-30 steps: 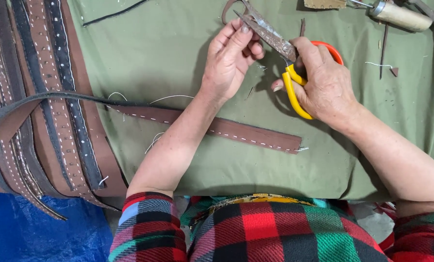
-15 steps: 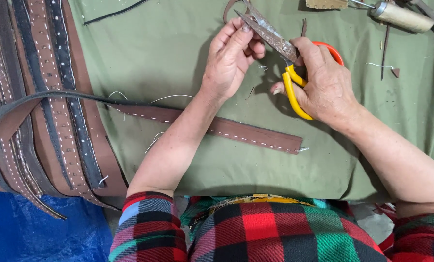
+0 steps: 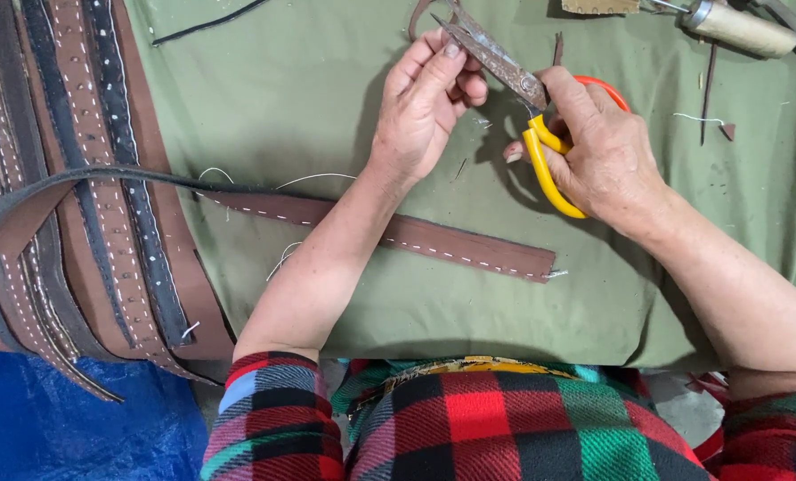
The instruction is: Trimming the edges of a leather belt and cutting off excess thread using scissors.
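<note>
Head cam: right hand [image 3: 607, 156] grips yellow scissors [image 3: 540, 134], blades near-shut on strap end [image 3: 429, 11] pinched by left hand [image 3: 425, 107]; trim underway, stitched strap [image 3: 451, 245] waits on counter [image 3: 327, 80].

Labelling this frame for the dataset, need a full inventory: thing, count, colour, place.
scissors: 1, yellow and orange handles, worn grey blades, top centre, in the right hand
small leather piece: 1, brown, at the blade tips, pinched by the left hand
stitched strap: 1, brown with white stitches, lying across the cloth under the left forearm
strap pile: several, brown and black, left edge
cloth: 1, olive green, covers the work surface
wooden-handled tool: 1, tan with metal collar, top right
thread scraps: a few, white, on the cloth
tarp: 1, blue, bottom left
plaid shirt: 1, red, green and black, bottom
left hand: 1, top centre
right hand: 1, through the scissor handles
</note>
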